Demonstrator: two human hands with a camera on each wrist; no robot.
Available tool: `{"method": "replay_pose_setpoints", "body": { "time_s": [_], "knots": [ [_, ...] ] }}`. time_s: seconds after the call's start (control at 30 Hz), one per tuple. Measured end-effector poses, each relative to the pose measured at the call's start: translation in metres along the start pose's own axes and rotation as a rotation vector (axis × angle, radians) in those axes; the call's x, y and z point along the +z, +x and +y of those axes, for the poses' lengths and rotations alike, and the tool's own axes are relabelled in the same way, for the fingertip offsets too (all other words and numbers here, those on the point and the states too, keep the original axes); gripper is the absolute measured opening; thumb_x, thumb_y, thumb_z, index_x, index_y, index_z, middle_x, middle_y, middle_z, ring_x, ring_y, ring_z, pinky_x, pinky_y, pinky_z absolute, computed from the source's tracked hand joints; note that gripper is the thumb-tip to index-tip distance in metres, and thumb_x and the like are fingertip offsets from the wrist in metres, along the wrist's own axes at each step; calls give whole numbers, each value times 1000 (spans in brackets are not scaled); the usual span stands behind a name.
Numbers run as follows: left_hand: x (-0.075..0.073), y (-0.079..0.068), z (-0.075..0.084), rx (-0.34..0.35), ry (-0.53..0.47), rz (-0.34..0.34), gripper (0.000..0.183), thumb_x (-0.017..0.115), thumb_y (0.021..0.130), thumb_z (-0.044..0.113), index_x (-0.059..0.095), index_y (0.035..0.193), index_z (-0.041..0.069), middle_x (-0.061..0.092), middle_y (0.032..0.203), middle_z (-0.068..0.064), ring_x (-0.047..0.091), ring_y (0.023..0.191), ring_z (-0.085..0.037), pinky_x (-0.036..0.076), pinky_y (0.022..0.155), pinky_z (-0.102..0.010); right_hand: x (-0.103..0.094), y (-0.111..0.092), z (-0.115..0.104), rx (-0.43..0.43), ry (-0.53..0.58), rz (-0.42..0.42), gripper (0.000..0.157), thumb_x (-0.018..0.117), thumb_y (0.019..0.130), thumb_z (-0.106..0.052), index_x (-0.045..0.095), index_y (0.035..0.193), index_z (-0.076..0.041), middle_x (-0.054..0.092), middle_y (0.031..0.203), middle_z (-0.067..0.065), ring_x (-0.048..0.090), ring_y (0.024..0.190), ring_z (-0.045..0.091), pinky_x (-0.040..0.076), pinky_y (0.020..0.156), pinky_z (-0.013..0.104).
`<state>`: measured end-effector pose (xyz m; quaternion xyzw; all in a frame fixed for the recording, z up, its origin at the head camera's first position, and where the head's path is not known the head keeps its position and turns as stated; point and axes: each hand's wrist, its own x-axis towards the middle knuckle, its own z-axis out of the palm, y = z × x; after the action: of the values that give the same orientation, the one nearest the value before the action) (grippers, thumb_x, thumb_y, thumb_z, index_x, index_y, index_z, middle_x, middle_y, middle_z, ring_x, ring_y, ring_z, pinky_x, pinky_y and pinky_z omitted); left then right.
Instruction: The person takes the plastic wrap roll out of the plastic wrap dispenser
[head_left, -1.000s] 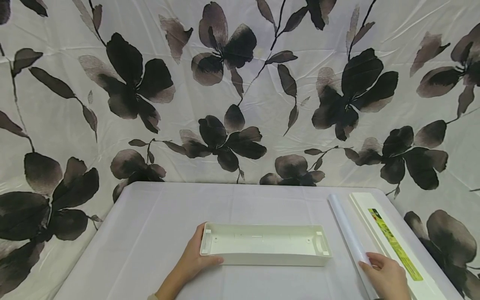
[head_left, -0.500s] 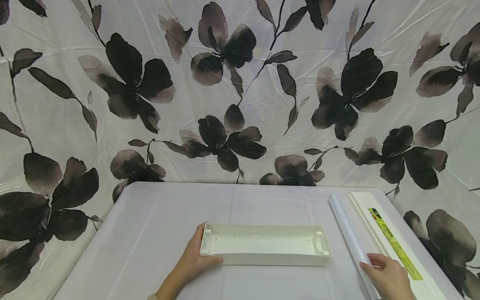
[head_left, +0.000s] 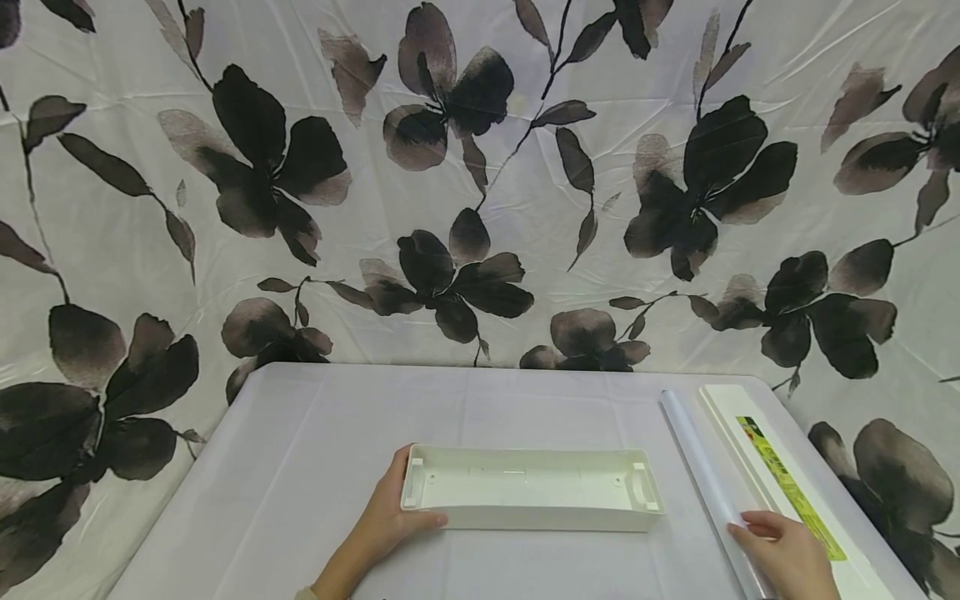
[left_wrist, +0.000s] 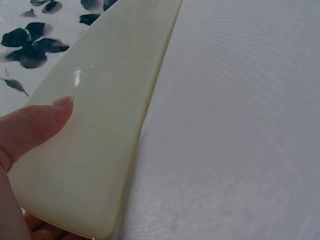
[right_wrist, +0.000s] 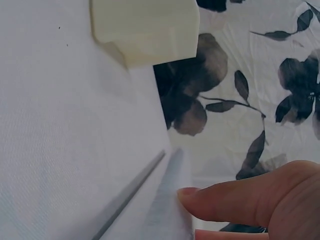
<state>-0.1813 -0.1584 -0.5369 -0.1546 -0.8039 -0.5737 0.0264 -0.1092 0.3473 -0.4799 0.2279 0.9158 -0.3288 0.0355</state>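
A long cream plastic box (head_left: 532,518), its hollow side facing up, sits at the middle of the table's near part. My left hand (head_left: 392,508) grips its left end, thumb along the front wall and fingers behind; the left wrist view shows the thumb (left_wrist: 45,122) flat on that wall. On the right lies a long, pale, shiny roll of film (head_left: 701,467). My right hand (head_left: 787,550) pinches the roll near its front end, with the thumb on its left side in the head view. In the right wrist view the thumb (right_wrist: 230,200) presses the roll (right_wrist: 167,200).
Right of the roll lies a long white box or lid (head_left: 723,408) with a yellow-green label strip (head_left: 791,492), along the table's right edge. A white cloth covers the table (head_left: 450,408). Behind it hangs a floral curtain (head_left: 562,208).
My right hand has slid slightly right and toward me along with the roll, whose near end shifts a little right. The left hand and the cream box stay put.
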Motion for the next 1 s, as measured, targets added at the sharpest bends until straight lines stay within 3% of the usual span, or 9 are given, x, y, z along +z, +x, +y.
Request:
{"method": "replay_pose_setpoints", "body": {
  "time_s": [0.37, 0.6, 0.77, 1.0],
  "knots": [
    [0, 0, 0, -7, -4, 2, 102, 90, 61, 27, 36, 146, 9, 59, 128, 1, 57, 114, -21, 40, 101, -47, -3, 6, 8, 36, 17, -5, 51, 74, 88, -30, 63, 114, 12, 69, 94, 22, 62, 86, 30, 48, 77, 49],
    [0, 0, 0, -14, -2, 5, 99, 90, 61, 28, 37, 144, 12, 59, 128, 1, 57, 115, -21, 39, 102, -50, 0, 3, 4, 17, 12, 3, 59, 77, 84, -33, 61, 116, 14, 68, 99, 26, 65, 87, 34, 52, 72, 45],
    [1, 0, -1, -11, 3, 11, 99, 90, 61, 27, 38, 144, 12, 59, 128, 0, 56, 114, -22, 39, 101, -51, 4, 3, -1, 16, -3, -12, 64, 79, 81, -34, 60, 118, 15, 68, 98, 25, 66, 83, 29, 53, 70, 45],
    [1, 0, 0, -29, -5, 9, 99, 90, 61, 26, 38, 144, 14, 59, 128, 0, 56, 113, -21, 39, 102, -49, 5, 3, -3, 0, -4, 33, 58, 80, 81, -29, 62, 115, 15, 70, 96, 23, 65, 81, 28, 52, 68, 44]
  ]
}}
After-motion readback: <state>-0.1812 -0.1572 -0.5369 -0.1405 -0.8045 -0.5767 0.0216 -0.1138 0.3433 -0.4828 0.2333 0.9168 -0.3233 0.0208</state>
